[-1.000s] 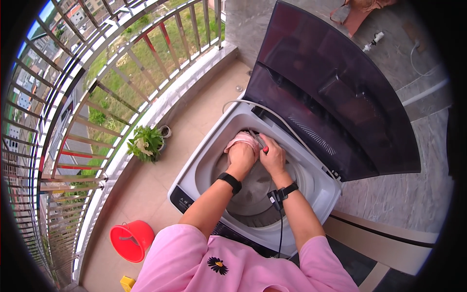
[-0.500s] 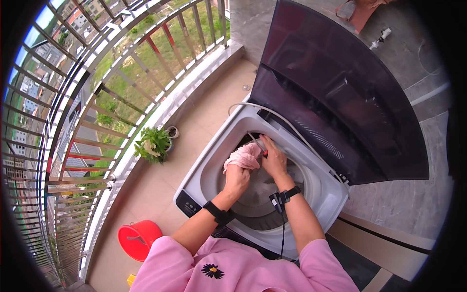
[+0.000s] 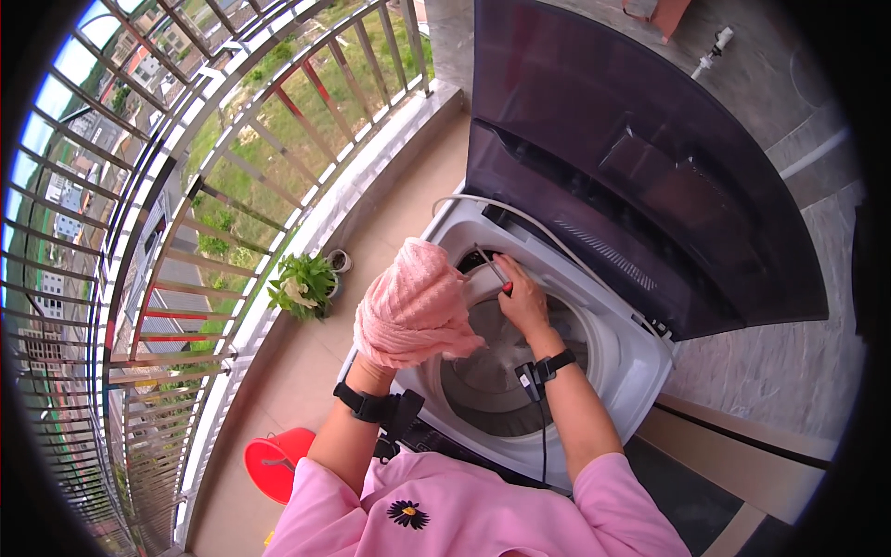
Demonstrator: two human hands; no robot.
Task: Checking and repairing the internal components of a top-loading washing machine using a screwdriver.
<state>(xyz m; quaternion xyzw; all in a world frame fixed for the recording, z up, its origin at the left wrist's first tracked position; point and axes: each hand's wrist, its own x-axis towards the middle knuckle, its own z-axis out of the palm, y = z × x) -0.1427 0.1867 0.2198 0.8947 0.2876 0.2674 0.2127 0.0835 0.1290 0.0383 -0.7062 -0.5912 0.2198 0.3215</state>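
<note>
Pink cloth (image 3: 415, 306), just left of the frame's centre, overlapping the washing machine's (image 3: 640, 369) left edge: best, I'd say, to steady the screwdriver (image 3: 508, 289) and gather loose folds clear of its shaft. Right hand (image 3: 526, 304), closed round that tool; left hand (image 3: 373, 370), wrapped in cloth, finger spread impossible to tell.

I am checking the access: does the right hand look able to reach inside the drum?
Probably yes: the dark lid stands raised, leaving the drum open, though the right hand holds a red-handled tool.
</note>
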